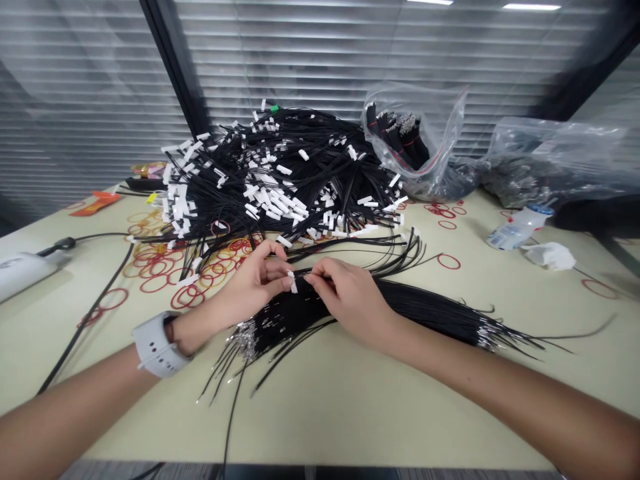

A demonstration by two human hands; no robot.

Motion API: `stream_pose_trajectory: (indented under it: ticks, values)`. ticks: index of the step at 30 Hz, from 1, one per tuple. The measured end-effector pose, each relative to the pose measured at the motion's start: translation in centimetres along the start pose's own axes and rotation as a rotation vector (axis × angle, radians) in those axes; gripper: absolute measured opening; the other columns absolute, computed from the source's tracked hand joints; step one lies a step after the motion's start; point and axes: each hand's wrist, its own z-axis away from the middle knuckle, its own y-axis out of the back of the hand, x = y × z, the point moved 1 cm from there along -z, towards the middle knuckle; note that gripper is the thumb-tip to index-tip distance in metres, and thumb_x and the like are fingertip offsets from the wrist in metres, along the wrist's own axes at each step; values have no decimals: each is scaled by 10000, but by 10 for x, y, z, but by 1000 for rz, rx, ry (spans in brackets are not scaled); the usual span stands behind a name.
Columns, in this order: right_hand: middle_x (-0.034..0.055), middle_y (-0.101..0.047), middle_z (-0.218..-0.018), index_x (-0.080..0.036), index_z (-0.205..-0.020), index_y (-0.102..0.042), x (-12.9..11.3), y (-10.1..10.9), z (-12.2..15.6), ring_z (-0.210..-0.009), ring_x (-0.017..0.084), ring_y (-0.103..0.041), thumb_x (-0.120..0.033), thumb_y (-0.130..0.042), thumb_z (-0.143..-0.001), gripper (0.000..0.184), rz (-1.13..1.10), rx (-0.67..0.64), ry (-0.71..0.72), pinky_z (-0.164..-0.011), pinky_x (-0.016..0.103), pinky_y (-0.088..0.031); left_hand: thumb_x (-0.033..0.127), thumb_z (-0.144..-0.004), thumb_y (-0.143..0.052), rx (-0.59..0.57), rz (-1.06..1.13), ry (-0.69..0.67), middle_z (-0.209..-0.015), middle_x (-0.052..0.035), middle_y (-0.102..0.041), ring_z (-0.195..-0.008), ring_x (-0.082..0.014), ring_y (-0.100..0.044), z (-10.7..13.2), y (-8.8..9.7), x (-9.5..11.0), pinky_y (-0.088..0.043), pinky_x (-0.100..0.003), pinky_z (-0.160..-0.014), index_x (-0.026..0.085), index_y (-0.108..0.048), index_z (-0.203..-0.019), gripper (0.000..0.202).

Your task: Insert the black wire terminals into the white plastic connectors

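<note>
My left hand [260, 280], with a pale watch strap [159, 345] on its wrist, pinches a small white connector [293, 283] between thumb and finger. Close to its right, my right hand [345, 297] pinches a thin black wire, whose tip points toward the connector. Whether the wire tip touches the connector is too small to tell. Below both hands lies a thick bundle of black wires [430, 307] with silvery metal ends at left and right. Behind the hands rises a large pile of black wires with white connectors [280, 180].
Red and yellow rubber bands [160, 263] lie scattered at left. An orange tool [95, 203] and a white power strip [25, 273] are farther left. Back right are a clear bag [440, 143] of wire bundles, a small bottle [517, 228] and a crumpled tissue [550, 256].
</note>
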Motion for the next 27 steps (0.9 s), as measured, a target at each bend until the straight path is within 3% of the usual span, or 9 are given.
stream_pose_trajectory:
  ticks: [5, 11, 15, 19, 24, 27]
  values:
    - [7, -577, -726, -165, -789, -506, -1, -3, -2, -604, 118, -466, -253, -411, -918, 183, 134, -32, 21, -548, 253, -246, 109, -781, -570, -29, -116, -44, -748, 53, -593, -726, -99, -600, 3, -5, 1, -418, -214, -625, 225, -355, -893, 268]
    - [49, -572, -653, -133, -885, -524, -4, -8, -5, -535, 149, -453, -191, -349, -916, 187, 370, -122, 191, -505, 276, -155, 109, -817, -510, -62, -199, -68, -803, 36, -627, -700, -98, -572, 6, -11, 3, -421, -254, -659, 240, -333, -896, 233]
    - [48, -574, -653, -136, -901, -524, -1, -11, -6, -527, 143, -443, -146, -375, -888, 149, 354, -143, 198, -504, 272, -144, 104, -812, -511, -72, -113, -48, -808, 32, -636, -747, -109, -593, 5, -12, 1, -425, -259, -680, 243, -318, -901, 254]
    - [25, -563, -650, -146, -876, -502, 3, -9, -8, -534, 120, -438, -204, -348, -917, 170, 300, -145, 158, -505, 260, -185, 97, -801, -521, -60, -116, -18, -791, 32, -624, -734, -106, -593, 3, -10, 1, -419, -247, -668, 237, -313, -899, 269]
    - [-27, -512, -620, -179, -727, -425, 3, 1, -11, -525, 76, -408, -220, -375, -880, 167, 56, -127, 33, -519, 226, -235, 92, -805, -521, -68, -152, -9, -806, 27, -610, -733, -105, -581, 2, -10, 3, -410, -250, -661, 232, -306, -889, 270]
    - [-10, -532, -633, -177, -802, -432, 3, 3, -11, -533, 93, -427, -246, -368, -882, 123, 101, -142, 14, -518, 233, -217, 85, -805, -516, -55, -154, -7, -801, 30, -595, -749, -114, -584, 2, -11, 4, -414, -262, -676, 232, -304, -896, 273]
